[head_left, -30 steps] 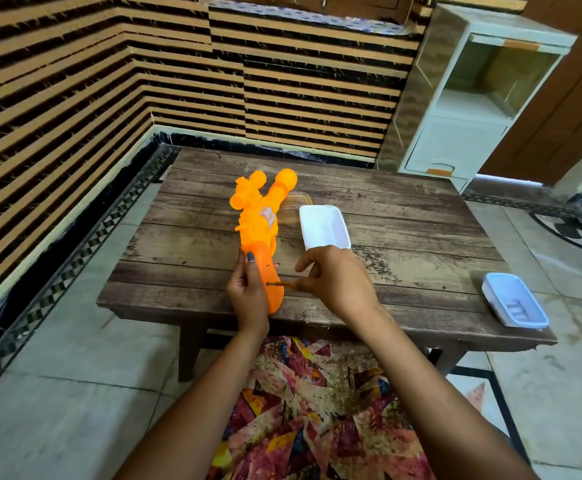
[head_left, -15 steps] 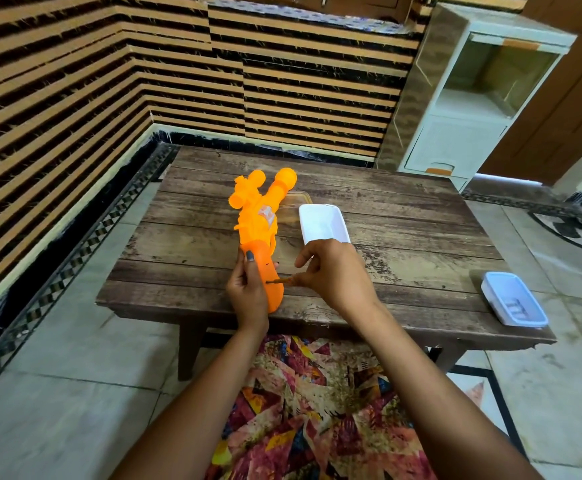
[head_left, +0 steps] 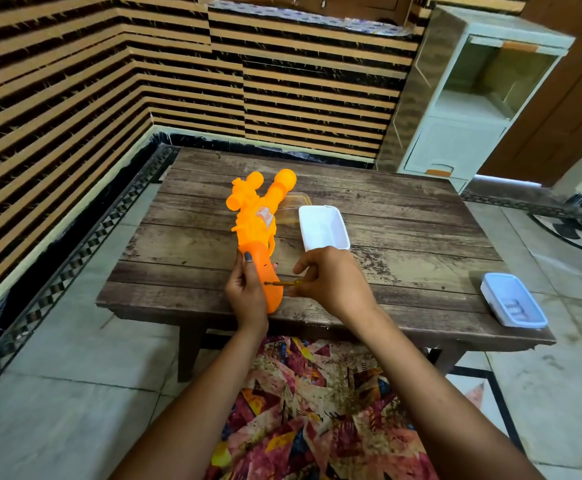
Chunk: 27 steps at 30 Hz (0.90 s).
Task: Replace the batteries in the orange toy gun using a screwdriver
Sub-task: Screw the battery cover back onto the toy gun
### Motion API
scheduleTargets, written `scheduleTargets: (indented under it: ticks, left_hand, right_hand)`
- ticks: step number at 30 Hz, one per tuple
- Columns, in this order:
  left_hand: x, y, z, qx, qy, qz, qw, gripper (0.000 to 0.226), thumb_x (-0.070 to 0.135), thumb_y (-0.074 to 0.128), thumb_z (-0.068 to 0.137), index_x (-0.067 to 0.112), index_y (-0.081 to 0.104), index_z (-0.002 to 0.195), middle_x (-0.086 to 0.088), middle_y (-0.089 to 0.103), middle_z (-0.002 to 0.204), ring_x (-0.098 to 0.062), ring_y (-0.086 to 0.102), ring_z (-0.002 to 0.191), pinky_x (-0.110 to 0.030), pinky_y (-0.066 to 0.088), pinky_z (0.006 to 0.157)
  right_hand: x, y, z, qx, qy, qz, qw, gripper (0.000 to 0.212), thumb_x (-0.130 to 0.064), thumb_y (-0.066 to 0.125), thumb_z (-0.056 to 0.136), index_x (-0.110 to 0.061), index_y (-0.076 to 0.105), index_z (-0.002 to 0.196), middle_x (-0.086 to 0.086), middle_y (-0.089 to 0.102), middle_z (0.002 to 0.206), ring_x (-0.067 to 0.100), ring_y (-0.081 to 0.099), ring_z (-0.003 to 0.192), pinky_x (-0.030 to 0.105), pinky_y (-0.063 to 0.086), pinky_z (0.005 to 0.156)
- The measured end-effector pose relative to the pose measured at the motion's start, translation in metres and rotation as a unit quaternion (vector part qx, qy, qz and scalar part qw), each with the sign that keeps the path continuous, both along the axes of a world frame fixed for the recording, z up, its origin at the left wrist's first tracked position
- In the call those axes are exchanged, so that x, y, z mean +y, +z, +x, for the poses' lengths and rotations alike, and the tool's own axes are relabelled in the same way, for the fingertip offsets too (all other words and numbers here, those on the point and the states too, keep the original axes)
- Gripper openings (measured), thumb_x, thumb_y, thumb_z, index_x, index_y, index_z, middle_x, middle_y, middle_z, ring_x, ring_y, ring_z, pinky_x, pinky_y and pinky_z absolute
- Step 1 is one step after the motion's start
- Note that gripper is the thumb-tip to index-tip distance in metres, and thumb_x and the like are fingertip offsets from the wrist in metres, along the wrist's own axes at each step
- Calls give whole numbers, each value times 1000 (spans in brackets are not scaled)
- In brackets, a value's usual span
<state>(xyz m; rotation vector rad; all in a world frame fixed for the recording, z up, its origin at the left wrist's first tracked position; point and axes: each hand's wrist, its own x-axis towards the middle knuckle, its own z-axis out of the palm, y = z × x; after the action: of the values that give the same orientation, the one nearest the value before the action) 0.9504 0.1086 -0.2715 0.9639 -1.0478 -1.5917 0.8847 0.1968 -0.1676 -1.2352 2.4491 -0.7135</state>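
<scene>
Orange toy gun (head_left: 256,220) lying near the wooden bench (head_left: 404,244) front edge, left grip (head_left: 246,292) curled round its handle, right grip (head_left: 331,278) pinching a small screwdriver (head_left: 284,282), tip against the handle, white tray (head_left: 322,226) just beside

One orange toy gun (head_left: 255,223) and one screwdriver (head_left: 282,282). Two tubs: one white tub (head_left: 320,226) and one blue-rimmed tub (head_left: 501,289), its small contents too blurred to count. One clear container (head_left: 294,202). One counter (head_left: 404,237), one cabinet (head_left: 469,109). Two grips: left grip (head_left: 246,292), right grip (head_left: 334,278).
</scene>
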Motion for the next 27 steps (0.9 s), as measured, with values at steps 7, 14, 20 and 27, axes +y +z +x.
scheduleTargets:
  ticks: [7,14,20,27]
  left_hand:
    - [0,-1,-1,13,1,-10,1000,35,20,41,99,-1,54,123,-20,67,90,-10,69,67,-29,56,65]
    - [1,-2,1,2,7,-23,1000,36,22,41,98,-2,55,121,-19,68,85,-10,68,64,-32,55,66]
    - [2,0,0,-2,14,-25,1000,35,21,40,99,2,55,123,-16,67,82,-9,68,65,-37,55,71]
    - [1,-1,0,-12,19,-7,1000,38,25,41,98,-4,56,118,-15,68,81,-19,68,69,-37,55,68]
  right_hand:
    - [-1,1,2,-35,9,34,999,21,-17,55,90,-5,70,82,13,70,67,23,67,58,32,55,61]
    - [-2,5,3,-20,23,29,999,37,-17,84,62,-17,63,93,6,66,85,22,61,77,28,43,63]
    - [-5,6,4,4,6,15,1000,14,-26,72,79,-13,68,83,10,68,77,26,65,71,30,51,62]
    - [-2,4,10,-12,35,43,998,33,-28,77,72,-10,61,96,7,63,84,27,61,79,33,49,64]
